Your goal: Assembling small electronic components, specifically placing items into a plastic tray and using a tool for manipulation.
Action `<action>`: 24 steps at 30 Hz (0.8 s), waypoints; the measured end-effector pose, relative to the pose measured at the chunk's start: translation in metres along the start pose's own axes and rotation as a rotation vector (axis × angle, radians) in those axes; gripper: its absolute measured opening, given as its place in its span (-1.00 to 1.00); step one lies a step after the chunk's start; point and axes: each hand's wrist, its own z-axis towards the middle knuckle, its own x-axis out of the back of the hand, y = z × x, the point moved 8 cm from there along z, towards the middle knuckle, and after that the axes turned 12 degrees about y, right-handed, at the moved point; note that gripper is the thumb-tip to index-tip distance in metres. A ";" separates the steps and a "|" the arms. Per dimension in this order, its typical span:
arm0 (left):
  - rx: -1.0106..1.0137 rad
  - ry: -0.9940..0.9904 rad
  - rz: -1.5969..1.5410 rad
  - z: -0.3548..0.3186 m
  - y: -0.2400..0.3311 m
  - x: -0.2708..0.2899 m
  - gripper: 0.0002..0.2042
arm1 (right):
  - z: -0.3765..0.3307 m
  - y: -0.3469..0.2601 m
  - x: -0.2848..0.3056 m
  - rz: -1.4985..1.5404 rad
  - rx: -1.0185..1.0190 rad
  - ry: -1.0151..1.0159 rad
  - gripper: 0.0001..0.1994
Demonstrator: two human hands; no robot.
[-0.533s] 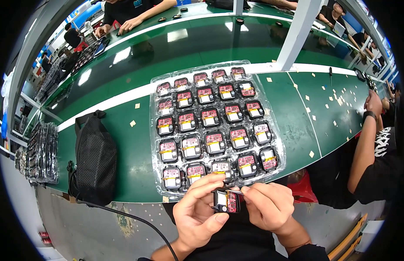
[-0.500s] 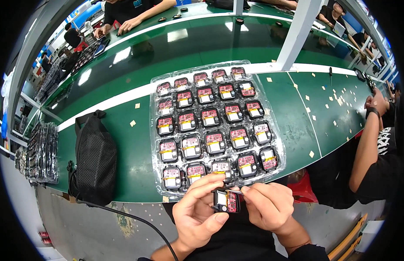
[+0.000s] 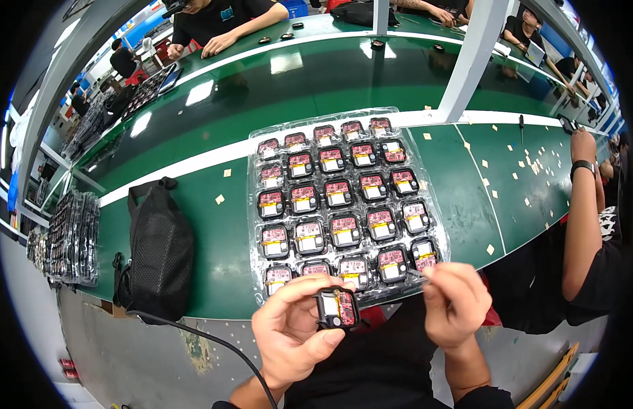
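Observation:
A black smartwatch case (image 3: 338,308) with a red circuit board and a silvery battery is pinched between the thumb and fingers of my left hand (image 3: 288,335), in front of the tray's near edge. To the right of it, my right hand (image 3: 457,304) is closed on a thin metal tool (image 3: 416,274), whose exact kind is hard to make out. The tool's tip points left, over the tray's near right corner, apart from the held case. The clear plastic tray (image 3: 435,211) carries rows of similar open watch cases (image 3: 337,193), boards facing up.
A black mesh bag (image 3: 161,249) lies left of the tray on the green table (image 3: 221,273), with a dark cable (image 3: 214,339) running from it. Stacked trays (image 3: 74,238) stand far left. Small yellowish pieces (image 3: 534,163) and a co-worker's arm (image 3: 583,225) are on the right.
My right hand and the thin tool have moved right, away from the watch case. My left hand has shifted slightly left and up with the case. The whole view has shifted a little.

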 end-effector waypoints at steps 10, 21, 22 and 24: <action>-0.332 0.157 0.712 0.122 0.044 0.032 -0.59 | -0.017 0.143 0.023 0.083 -0.583 0.242 -0.85; -0.448 0.108 1.268 0.154 0.027 0.043 -0.86 | -0.012 0.132 0.015 -0.083 -0.523 0.133 -0.87; -0.449 0.103 1.295 0.151 0.028 0.040 -0.84 | -0.012 0.131 0.013 -0.071 -0.516 0.133 -0.87; -0.448 0.099 1.321 0.149 0.025 0.042 -0.83 | -0.011 0.128 0.012 -0.080 -0.512 0.126 -0.87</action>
